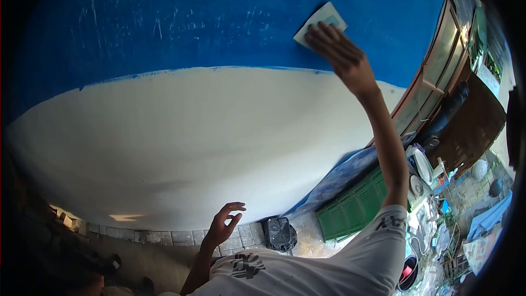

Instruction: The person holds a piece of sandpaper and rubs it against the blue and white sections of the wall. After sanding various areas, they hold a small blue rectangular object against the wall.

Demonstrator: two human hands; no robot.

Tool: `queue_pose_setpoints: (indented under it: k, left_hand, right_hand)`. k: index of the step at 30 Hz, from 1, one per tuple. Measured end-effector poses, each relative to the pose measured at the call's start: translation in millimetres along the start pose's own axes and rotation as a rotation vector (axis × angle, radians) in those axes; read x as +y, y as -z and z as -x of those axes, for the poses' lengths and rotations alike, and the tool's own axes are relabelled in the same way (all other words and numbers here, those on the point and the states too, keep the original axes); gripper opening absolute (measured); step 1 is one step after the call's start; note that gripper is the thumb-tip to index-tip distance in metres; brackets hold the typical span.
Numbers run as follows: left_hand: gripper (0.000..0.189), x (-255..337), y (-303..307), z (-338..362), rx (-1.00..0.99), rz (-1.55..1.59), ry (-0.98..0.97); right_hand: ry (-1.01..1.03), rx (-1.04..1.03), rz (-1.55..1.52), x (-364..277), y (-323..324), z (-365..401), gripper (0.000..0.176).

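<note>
Above the blue band's (219, 38) lower edge, toward its right end, head view: your right hand (346, 57) holds the pale pad (329, 11) to the wall (192, 126), fingers closed over it. Left hand (222, 225) low, empty, fingers parted and curled. Hands well apart. Step in hand looks like rubbing the blue surface; pale scratches (159, 27) lie farther left. Next stroke, judged from here, calls for a flat pad and even pressure.

the white sleeve (390, 231) shows what looks like "ay" (the dark chest print (247, 266) is too unclear to read).
</note>
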State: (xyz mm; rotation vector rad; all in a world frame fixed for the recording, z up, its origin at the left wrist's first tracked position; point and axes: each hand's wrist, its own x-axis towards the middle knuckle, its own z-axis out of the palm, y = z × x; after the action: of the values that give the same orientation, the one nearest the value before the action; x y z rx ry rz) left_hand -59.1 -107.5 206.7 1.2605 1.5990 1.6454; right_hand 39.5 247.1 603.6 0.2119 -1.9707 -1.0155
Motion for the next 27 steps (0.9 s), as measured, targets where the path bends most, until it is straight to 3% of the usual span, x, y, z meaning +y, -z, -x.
queue_pose_setpoints:
  k: [4, 7, 10, 11, 14, 15, 17, 19, 21, 23, 25, 27]
  left_hand:
    - [0.021, 3, -8, 0, -0.009, 0.019, 0.031]
    - [0.021, 1, -17, -1, -0.029, 0.001, 0.008]
    - [0.021, 11, -26, -3, -0.075, 0.001, -0.033]
    - [0.021, 13, -28, -3, -0.080, -0.021, -0.023]
    - [0.021, 10, -38, -2, -0.050, 0.025, -0.002]
    - [0.022, 10, -40, 0, -0.044, 0.016, -0.028]
    - [0.022, 10, -37, 4, -0.029, -0.007, -0.053]
    - [0.022, 8, -39, 11, 0.007, 0.052, 0.039]
    - [0.021, -1, -38, 17, 0.028, 0.018, 0.034]
    - [0.022, -4, -36, 22, 0.063, 0.018, 0.033]
    - [0.021, -2, -32, 24, 0.077, 0.011, 0.032]
    - [0.020, -2, -29, 24, 0.111, 0.024, 0.052]
  right_hand:
    - [0.165, -0.083, -0.151, -9, 8, 2, 0.047]
    - [-0.090, 0.119, -0.008, 5, -8, -11, 0.042]
    - [0.256, 0.046, -0.228, -38, -16, -22, 0.042]
    - [0.256, 0.060, -0.232, -34, -17, -30, 0.042]
    - [-0.007, 0.228, -0.143, -19, -30, -54, 0.048]
    - [0.000, 0.226, -0.157, -30, -32, -57, 0.048]
    - [0.253, 0.138, -0.133, -52, -35, -66, 0.051]
    - [0.247, 0.132, -0.194, -51, -39, -79, 0.056]
    - [0.144, 0.244, 0.022, -34, -34, -95, 0.061]
    - [0.138, 0.243, -0.055, -48, -40, -97, 0.063]
    - [0.347, 0.149, -0.163, -63, -50, -96, 0.064]
    - [0.297, 0.194, -0.099, -43, -41, -108, 0.064]
